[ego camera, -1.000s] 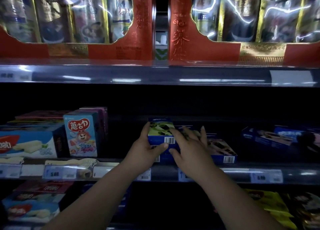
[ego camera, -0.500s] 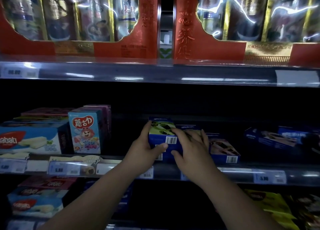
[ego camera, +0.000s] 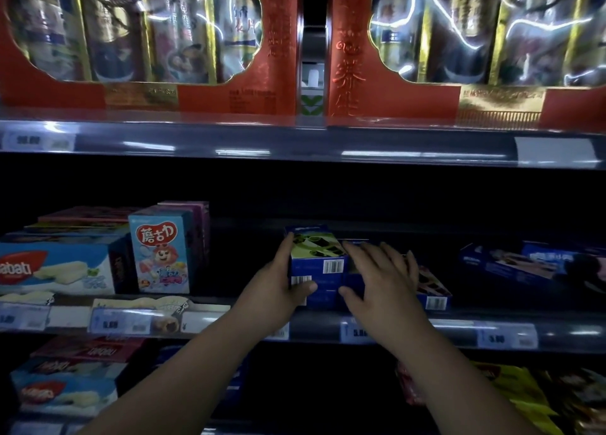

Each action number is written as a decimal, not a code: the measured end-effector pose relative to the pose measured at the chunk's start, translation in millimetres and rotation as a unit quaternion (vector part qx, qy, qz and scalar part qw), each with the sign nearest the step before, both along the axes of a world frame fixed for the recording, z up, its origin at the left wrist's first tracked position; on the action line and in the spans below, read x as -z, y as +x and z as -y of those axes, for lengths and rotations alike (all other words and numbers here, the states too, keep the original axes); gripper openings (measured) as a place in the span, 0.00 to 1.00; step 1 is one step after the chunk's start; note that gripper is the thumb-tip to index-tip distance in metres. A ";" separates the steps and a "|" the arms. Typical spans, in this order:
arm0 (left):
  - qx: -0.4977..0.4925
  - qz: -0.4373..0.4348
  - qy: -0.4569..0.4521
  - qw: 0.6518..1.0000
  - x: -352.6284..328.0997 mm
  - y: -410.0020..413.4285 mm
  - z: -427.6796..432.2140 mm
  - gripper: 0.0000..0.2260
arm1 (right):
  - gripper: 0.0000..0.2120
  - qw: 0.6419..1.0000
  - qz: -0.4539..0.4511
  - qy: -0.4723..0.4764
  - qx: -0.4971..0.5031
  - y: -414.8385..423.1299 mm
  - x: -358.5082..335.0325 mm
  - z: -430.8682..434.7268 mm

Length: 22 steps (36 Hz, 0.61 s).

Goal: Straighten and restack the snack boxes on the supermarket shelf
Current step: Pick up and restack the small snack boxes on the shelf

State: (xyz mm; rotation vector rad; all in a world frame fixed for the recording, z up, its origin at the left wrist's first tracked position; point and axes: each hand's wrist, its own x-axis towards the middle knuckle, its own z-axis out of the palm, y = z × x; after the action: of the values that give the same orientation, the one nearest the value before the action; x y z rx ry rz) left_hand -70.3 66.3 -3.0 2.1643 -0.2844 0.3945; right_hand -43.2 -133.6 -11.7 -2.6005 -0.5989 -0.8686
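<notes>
A: Start close. What are the hands doing?

B: Both bare forearms reach up from below. The left hand (ego camera: 275, 290) clasps the left side of a stack of blue snack boxes (ego camera: 316, 270), thumb across the front under a barcode. The right hand (ego camera: 380, 279) lies spread and flat over the neighbouring boxes, fingers wide, gripping nothing that I can make out.

A: Where does the stack sit?

B: At the front lip of the middle shelf (ego camera: 328, 328), mid-frame. Its top box shows a green panel with dark biscuits. A lower blue box (ego camera: 433, 290) pokes out just right of the right hand.

A: Any writing?

B: Barcodes only; the price tags on the rail are blurred. Left of the stack stands an upright pale-blue box (ego camera: 159, 254) with red Chinese characters and a cartoon face. Further left, a wide box (ego camera: 55, 267) reads "abati".

A: Changed from half a second ago?

B: Barely. The left hand keeps the same clasp; the right hand's fingers have spread wider.

A: Room to move?

B: A dark open gap lies between the upright box and the stack. More blue boxes (ego camera: 511, 264) lie askew to the right. Above, red gift boxes (ego camera: 262, 41) stand on the upper shelf.
</notes>
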 end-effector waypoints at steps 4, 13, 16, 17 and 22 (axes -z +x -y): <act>-0.015 -0.028 0.001 0.999 -1.2 2.0 -4.0 0.40 | 0.40 0.998 -0.046 0.027 0.023 7.4 -4.9 18.7; 0.023 -0.047 -0.125 0.991 8.2 15.5 -11.5 0.37 | 0.43 0.996 -0.080 -0.035 -0.026 1.5 -14.7 4.7; 0.051 -0.043 -0.154 0.986 6.9 11.7 -7.4 0.31 | 0.43 0.994 -0.092 -0.009 -0.063 -2.7 -16.9 -6.1; 0.055 -0.040 -0.164 0.984 6.0 10.1 -6.1 0.29 | 0.42 0.993 -0.088 0.003 -0.073 -2.8 -15.9 -8.5; 0.025 -0.032 -0.164 0.986 5.8 5.6 -7.9 0.23 | 0.39 0.992 -0.087 0.016 -0.085 -5.8 -10.8 -12.5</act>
State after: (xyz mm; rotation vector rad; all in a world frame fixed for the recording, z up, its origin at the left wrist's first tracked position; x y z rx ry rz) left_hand -64.7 74.2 -8.8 1.8405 -0.2194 0.3176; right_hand -49.0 -121.0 -0.9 -2.5184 -0.7379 -0.5874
